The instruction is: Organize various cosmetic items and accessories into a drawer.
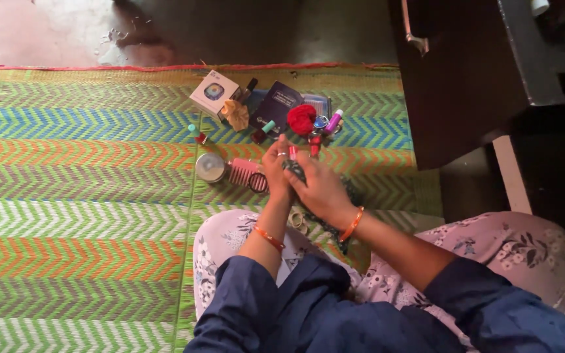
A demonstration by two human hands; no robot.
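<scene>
The person's left hand (276, 171) and right hand (320, 186) are pressed together, both pinching 1 dark beaded string (332, 225) that trails down toward 5 o'clock, closer to the right hand, above the striped mat (80, 196).

Woven mat (80, 196), matt; round tin (210, 167), seemingly shiny metal.

A small square white box (214, 93) with a round blue and yellow picture on its top was seen tilted on the striped mat (80, 196), near the far edge. Just right of it, a flat dark blue booklet or card package (276, 104) was laid, possibly labelled.
</scene>
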